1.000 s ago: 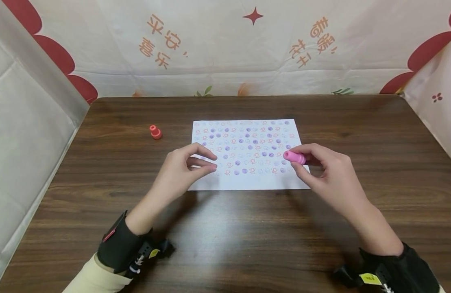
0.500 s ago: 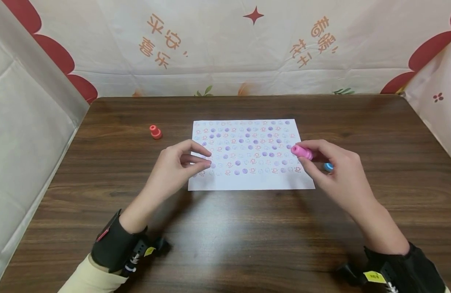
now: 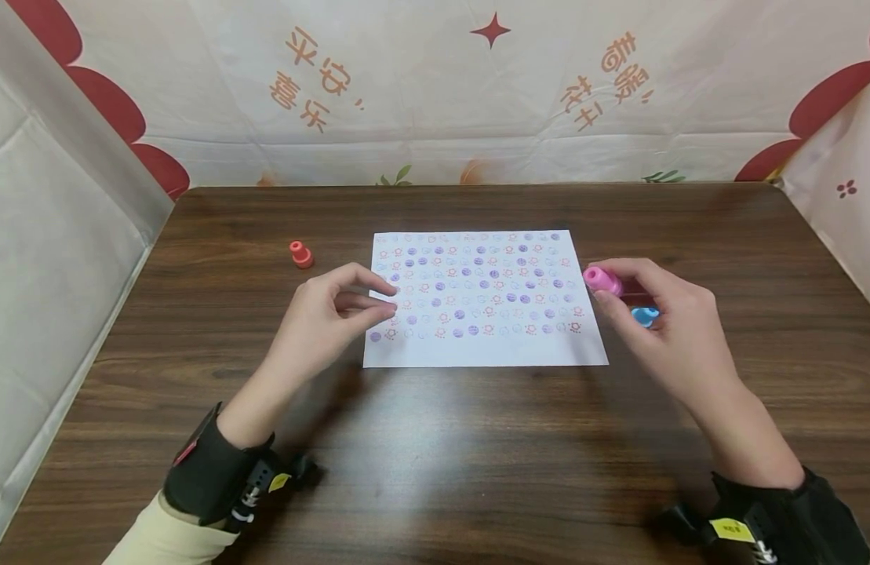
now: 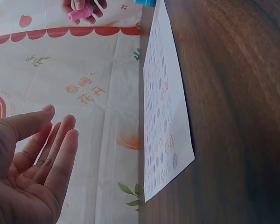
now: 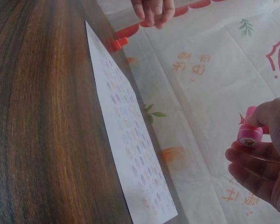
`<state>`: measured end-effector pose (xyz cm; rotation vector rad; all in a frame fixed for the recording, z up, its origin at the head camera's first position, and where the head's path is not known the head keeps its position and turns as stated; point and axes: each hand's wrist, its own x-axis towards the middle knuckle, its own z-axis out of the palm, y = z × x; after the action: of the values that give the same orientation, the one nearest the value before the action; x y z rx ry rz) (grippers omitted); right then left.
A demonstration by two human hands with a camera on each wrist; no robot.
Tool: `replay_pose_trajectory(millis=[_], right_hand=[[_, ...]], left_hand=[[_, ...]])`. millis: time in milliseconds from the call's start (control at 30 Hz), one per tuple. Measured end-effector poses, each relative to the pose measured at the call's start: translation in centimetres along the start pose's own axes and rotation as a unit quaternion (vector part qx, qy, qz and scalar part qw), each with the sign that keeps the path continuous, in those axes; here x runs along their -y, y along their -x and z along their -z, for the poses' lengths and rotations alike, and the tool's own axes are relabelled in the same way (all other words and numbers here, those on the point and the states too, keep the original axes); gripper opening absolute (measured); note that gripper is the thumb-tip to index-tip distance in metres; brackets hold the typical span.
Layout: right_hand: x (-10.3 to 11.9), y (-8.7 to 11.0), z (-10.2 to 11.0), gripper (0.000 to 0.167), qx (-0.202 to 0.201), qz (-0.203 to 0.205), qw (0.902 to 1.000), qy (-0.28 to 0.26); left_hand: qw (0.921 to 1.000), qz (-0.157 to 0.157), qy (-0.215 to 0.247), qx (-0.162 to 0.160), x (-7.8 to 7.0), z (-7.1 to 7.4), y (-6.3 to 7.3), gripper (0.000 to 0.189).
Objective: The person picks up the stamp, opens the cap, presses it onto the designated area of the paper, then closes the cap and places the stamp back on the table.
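Note:
My right hand (image 3: 678, 341) pinches a pink stamp (image 3: 602, 280) between thumb and fingers, above the table just off the paper's right edge. In the right wrist view the printed end of the pink stamp (image 5: 249, 135) faces downward. A blue stamp (image 3: 645, 316) stands on the table, partly hidden behind the right hand. The white sheet of paper (image 3: 477, 353) lies in the middle, covered in rows of small purple, red and pale blue prints. Over its left edge hovers my left hand (image 3: 325, 318), fingers loosely bent, thumb apart, holding nothing.
A red stamp (image 3: 301, 255) stands on the dark wooden table (image 3: 449, 455) to the left of the paper. A white patterned cloth (image 3: 435, 86) hangs behind the table's far edge and along the sides. Both wrists wear black straps with cameras.
The right hand has moved right and slightly away with the pink stamp, off the paper, and the blue stamp has come into sight. The left hand has drawn back to the left.

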<state>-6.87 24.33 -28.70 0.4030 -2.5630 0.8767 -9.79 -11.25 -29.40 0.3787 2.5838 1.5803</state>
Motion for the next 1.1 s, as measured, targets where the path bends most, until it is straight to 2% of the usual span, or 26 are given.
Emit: replay_pose_trajectory(millis=[433, 867, 1100], right_hand=[[-1.2, 0.0, 0.5, 0.031, -0.03, -0.014, 0.9993, -0.018], [-3.0, 0.4, 1.3, 0.034, -0.041, -0.082, 0.9957, -0.015], [-4.2, 0.4, 1.4, 0.035, -0.062, -0.075, 0.9952, -0.009]], left_hand=[[0.9997, 0.009, -0.013, -0.016, 0.3, 1.0, 0.1, 0.02], [0.9989, 0.025, -0.027, -0.03, 0.8, 2.0, 0.3, 0.021], [0.9984, 0.028, -0.033, -0.037, 1.0, 2.6, 0.5, 0.021]])
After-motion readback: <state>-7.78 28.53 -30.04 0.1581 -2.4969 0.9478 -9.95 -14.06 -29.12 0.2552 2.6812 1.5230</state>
